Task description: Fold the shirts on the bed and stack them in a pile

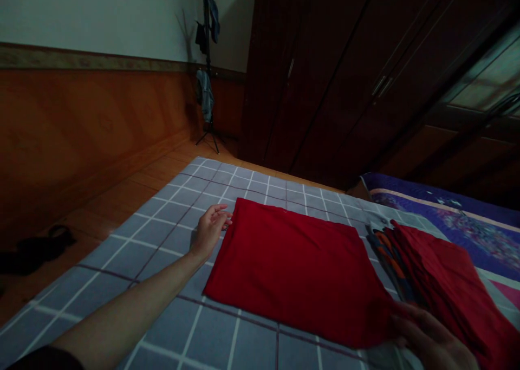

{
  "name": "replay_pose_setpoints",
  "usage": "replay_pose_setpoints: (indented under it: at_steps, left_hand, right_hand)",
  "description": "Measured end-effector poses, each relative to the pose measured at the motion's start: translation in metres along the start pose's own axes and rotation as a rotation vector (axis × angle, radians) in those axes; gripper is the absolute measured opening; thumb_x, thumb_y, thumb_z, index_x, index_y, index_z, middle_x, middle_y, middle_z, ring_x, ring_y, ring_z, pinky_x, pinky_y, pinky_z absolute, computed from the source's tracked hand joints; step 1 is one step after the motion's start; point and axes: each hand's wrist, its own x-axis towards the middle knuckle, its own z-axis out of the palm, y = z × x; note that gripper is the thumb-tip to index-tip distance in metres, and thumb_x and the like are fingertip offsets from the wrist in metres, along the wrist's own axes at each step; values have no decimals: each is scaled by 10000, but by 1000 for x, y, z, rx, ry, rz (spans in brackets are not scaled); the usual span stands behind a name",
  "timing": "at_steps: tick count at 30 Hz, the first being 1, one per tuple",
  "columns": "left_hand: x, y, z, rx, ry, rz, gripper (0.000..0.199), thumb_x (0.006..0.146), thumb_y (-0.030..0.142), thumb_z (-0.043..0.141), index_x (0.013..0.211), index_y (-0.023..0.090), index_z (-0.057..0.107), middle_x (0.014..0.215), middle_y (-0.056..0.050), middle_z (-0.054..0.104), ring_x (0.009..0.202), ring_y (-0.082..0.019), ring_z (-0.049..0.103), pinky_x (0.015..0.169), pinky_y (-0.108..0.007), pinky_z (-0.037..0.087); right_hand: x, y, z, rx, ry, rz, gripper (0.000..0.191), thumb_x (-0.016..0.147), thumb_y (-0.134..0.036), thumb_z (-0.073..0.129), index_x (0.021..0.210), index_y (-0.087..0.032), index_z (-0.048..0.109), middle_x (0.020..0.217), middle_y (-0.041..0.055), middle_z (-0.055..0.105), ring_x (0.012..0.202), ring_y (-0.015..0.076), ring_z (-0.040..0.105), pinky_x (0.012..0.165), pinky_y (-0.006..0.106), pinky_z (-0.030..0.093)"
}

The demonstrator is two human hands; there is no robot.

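Observation:
A red folded garment (292, 267) lies flat in a rough rectangle on the grey checked bed cover (162, 229); its exact kind does not show. Beside its far left corner is my left hand (210, 230), fingers loosely bent and apart, with nothing held. My right hand (434, 337), dark and partly cut off by the lower frame edge, pinches the garment's near right corner, which is drawn out toward the fingers. Just beyond that hand sits a stack of folded clothes (442, 272), a red piece on top and orange and dark ones showing at its left side.
A purple patterned mattress or blanket (439, 207) lies beyond the stack. Dark wardrobe doors (325, 72) stand behind the bed. A coat stand (207, 72) with hanging items is in the corner. Something black (40, 248) lies on the tiled floor at left.

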Motion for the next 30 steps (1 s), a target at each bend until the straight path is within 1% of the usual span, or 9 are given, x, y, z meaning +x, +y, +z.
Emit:
replay_pose_setpoints:
  at_steps: [3, 5, 7, 10, 13, 16, 22, 27, 30]
  left_hand:
    - [0, 2, 0, -6, -28, -23, 325, 743, 329, 568, 1018, 155, 564, 797, -21, 670, 639, -122, 615, 588, -221, 444]
    - [0, 3, -1, -2, -58, -37, 313, 744, 318, 565, 1005, 146, 572, 759, -22, 666, 626, -124, 613, 581, -220, 439]
    - [1, 3, -2, 7, -91, -47, 309, 761, 338, 555, 993, 136, 584, 738, -30, 662, 617, -131, 615, 572, -225, 436]
    - [2, 2, -3, 30, -139, -51, 363, 799, 423, 528, 999, 127, 594, 733, -45, 661, 603, -143, 616, 565, -240, 438]
    - [5, -1, -4, 57, -184, -37, 409, 802, 472, 530, 1012, 128, 601, 743, -48, 663, 616, -146, 609, 583, -251, 448]
    - [7, -6, -4, 85, -229, -9, 424, 762, 427, 607, 1068, 134, 589, 784, -38, 659, 676, -149, 608, 635, -258, 459]
    - [7, -12, -4, 154, -278, 20, 544, 658, 265, 711, 1163, 150, 546, 950, -44, 617, 693, -121, 573, 678, -271, 462]
    - [2, 0, -2, 141, -302, 19, 588, 623, 170, 645, 1192, 144, 500, 971, -40, 574, 597, -72, 500, 605, -234, 434]
    - [-2, 8, -1, 117, -278, 105, 519, 655, 152, 573, 1169, 152, 503, 972, -28, 557, 606, -64, 482, 581, -204, 399]
  right_hand:
    - [-11, -64, 49, -151, 11, -308, 387, 574, -447, 593, 869, -201, 645, 778, 84, 693, 676, 257, 639, 612, 352, 499]
    - [-30, -102, 94, -314, -58, -532, 303, 637, -383, 529, 861, -215, 644, 744, 68, 681, 653, 240, 628, 614, 344, 478]
    - [-57, -127, 141, -457, -137, -770, 262, 681, -291, 496, 891, -221, 636, 771, 66, 675, 647, 220, 619, 609, 326, 457]
    - [-103, -130, 203, -692, -340, -1049, 228, 675, -116, 475, 833, -215, 606, 818, 83, 649, 684, 216, 607, 542, 287, 406]
    - [-137, -109, 239, -825, -509, -1179, 207, 675, -71, 498, 801, -214, 579, 764, 77, 618, 654, 214, 577, 488, 277, 355]
    - [-149, -92, 248, -823, -508, -1242, 179, 712, -67, 506, 800, -213, 558, 741, 59, 600, 643, 204, 551, 493, 277, 337]
    - [-143, -88, 240, -568, -328, -1328, 266, 627, -6, 517, 796, -212, 530, 710, 10, 554, 607, 180, 511, 504, 284, 294]
    - [-143, -84, 237, -483, -314, -1406, 291, 607, 9, 516, 808, -201, 525, 695, 4, 546, 580, 171, 477, 499, 287, 277]
    - [-146, -82, 234, -487, -342, -1424, 283, 638, 2, 519, 839, -198, 527, 713, 9, 549, 603, 178, 484, 514, 287, 298]
